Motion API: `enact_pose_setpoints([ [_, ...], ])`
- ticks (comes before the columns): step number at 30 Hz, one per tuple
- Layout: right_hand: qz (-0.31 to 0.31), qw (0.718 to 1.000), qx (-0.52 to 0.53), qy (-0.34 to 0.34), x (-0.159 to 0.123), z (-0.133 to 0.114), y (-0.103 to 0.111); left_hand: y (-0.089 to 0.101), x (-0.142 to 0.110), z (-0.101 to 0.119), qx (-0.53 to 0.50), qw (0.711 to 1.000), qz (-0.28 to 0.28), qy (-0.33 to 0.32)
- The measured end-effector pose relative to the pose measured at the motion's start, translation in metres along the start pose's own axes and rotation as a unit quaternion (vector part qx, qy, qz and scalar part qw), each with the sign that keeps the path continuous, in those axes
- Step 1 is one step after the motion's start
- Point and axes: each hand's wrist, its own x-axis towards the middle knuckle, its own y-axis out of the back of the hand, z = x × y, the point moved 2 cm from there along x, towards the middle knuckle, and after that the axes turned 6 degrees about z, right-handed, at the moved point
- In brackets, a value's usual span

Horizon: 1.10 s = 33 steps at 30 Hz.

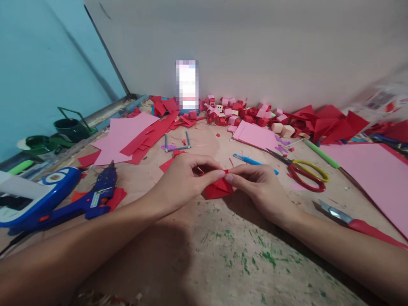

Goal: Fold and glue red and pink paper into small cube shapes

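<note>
Between my two hands is a small folded piece of red paper, creased into slanted facets, just above the tabletop. My left hand pinches its upper left side between thumb and fingers. On the upper right, my right hand pinches the same paper, thumb tip close to the left thumb. Part of the paper is hidden behind the fingers. Just beyond my right hand lies a blue pen. Scissors with red and yellow handles rest to its right.
A blue glue gun and a blue-and-white tape dispenser are at left. A utility knife lies at right. Pink sheets, a pink stack and many small paper cubes line the back, by an upright phone.
</note>
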Motion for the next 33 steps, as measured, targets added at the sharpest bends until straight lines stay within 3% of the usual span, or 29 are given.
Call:
enact_pose_setpoints([
  [12,-0.034,0.998,-0.047,0.035,-0.002,-0.003,-0.003,-0.004,-0.002,0.0,-0.006,1.0,0.006,-0.016],
  [24,-0.055,0.998,-0.04,-0.003,-0.002,-0.005,-0.004,-0.003,0.003,-0.008,-0.068,0.996,0.048,-0.011],
  [28,-0.046,0.998,-0.032,-0.024,-0.001,-0.003,-0.003,-0.001,0.004,-0.009,-0.08,0.995,0.052,0.004],
  [33,-0.009,0.999,0.0,-0.034,0.0,-0.002,-0.001,0.003,0.004,-0.011,-0.096,0.994,0.012,0.044],
])
